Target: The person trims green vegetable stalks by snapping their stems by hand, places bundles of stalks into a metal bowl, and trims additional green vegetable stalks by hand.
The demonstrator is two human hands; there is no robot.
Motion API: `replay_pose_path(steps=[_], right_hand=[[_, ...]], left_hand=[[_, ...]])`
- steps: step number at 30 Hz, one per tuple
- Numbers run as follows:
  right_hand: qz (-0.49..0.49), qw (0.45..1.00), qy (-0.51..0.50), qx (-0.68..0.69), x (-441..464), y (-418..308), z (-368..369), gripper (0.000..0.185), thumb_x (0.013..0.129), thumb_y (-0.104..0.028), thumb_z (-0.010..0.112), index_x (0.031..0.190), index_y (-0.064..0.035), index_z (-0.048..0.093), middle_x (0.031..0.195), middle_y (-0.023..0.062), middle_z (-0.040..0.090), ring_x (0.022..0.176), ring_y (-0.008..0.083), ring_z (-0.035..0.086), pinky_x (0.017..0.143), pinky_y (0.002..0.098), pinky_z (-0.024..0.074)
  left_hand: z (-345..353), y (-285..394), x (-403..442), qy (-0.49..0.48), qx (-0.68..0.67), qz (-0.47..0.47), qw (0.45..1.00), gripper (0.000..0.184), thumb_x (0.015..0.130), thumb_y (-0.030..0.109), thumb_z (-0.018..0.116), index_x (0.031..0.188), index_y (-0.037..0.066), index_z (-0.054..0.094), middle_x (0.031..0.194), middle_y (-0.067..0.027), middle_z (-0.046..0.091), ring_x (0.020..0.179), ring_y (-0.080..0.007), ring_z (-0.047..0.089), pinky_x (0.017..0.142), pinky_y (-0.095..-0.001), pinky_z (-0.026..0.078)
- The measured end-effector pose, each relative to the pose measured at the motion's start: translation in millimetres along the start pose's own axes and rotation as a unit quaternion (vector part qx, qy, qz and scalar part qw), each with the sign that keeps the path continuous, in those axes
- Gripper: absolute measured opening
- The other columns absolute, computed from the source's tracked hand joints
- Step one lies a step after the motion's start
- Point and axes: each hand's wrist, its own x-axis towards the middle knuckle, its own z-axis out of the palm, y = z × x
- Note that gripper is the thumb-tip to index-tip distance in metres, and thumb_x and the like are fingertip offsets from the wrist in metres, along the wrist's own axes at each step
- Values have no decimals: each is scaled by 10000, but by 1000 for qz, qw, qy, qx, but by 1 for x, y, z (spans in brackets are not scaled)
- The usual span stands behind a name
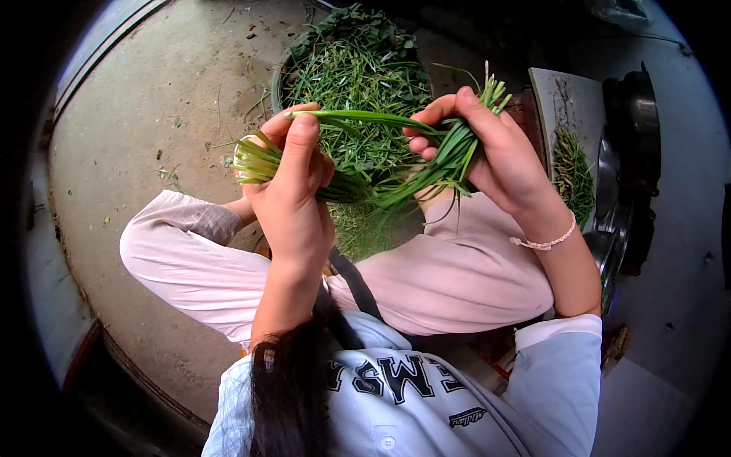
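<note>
My left hand is closed around a bunch of garlic chives, with the pale cut ends sticking out to the left and the green leaves trailing right. Between its thumb and forefinger it also pinches the pale end of a separate chive stalk, which stretches across to my right hand. My right hand is curled around a second bunch of chives. The stem ends of this bunch point up past the thumb, and its leaves hang down to the left. Both hands are above my lap, apart from each other.
A wide round tub heaped with green leaves and grass-like bits stands on the floor ahead. To the right, a pale board bears more chives, beside dark pans. Scraps lie on the concrete floor at left.
</note>
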Motion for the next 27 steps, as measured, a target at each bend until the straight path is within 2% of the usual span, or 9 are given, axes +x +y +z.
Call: replay_pose_path(steps=[9,11,14,17,18,21,22,25,27], right_hand=[[-13,974,-6,227,12,6,-24,346,888,-286,316,785,-9,495,977,172,520,893,226,528,819,310,431],[-3,971,-16,236,13,5,-35,319,887,-281,323,806,-21,488,977,152,523,893,218,521,804,317,437],[-1,968,90,235,14,2,-38,257,879,-238,371,776,-24,467,826,82,494,729,154,487,667,251,441],[-9,962,19,271,18,7,-57,250,879,-244,375,796,-23,459,767,55,461,683,125,455,615,229,412],[-2,960,124,250,16,0,-38,237,880,-239,375,789,-32,445,655,10,404,548,73,387,498,190,347],[-1,984,31,175,14,0,-44,231,880,-227,375,751,-46,437,543,-32,334,425,40,280,403,172,258],[6,991,79,105,11,-3,-31,223,870,-224,398,718,-63,430,474,-60,241,362,32,173,358,174,182],[-64,968,75,-232,-1,-6,-1,178,774,-231,558,703,-68,566,484,-77,391,410,-1,323,375,162,233],[-153,953,5,-263,-2,6,14,111,695,-151,642,731,-54,602,548,-44,477,459,20,397,419,165,304]], left_hand=[[-19,7,20,80,-71,62,992,134,818,146,498,880,28,515,510,70,324,390,-11,216,398,-173,230],[-26,10,25,85,-69,65,992,130,821,152,492,875,35,507,507,71,302,387,-14,202,396,-174,224],[-37,14,32,73,-88,68,991,126,821,151,492,885,43,504,509,69,275,391,-9,208,396,-172,224],[-40,17,34,75,-86,65,991,119,819,144,492,878,42,506,512,69,276,391,-9,212,395,-164,225],[-42,17,35,77,-87,66,991,120,819,142,492,875,38,511,513,70,280,390,-7,211,394,-161,230],[-40,18,32,41,-71,43,996,129,815,142,498,875,32,528,518,73,312,381,-4,225,381,-168,238],[-37,18,29,8,-50,30,998,138,812,143,506,877,26,538,504,74,329,372,-5,242,369,-172,237],[-22,14,13,-36,-54,-29,997,154,808,151,521,881,16,539,477,76,334,368,-8,257,367,-172,234],[-11,16,3,-53,-64,-79,993,159,806,154,528,882,14,528,480,74,334,381,-8,264,380,-171,234]])
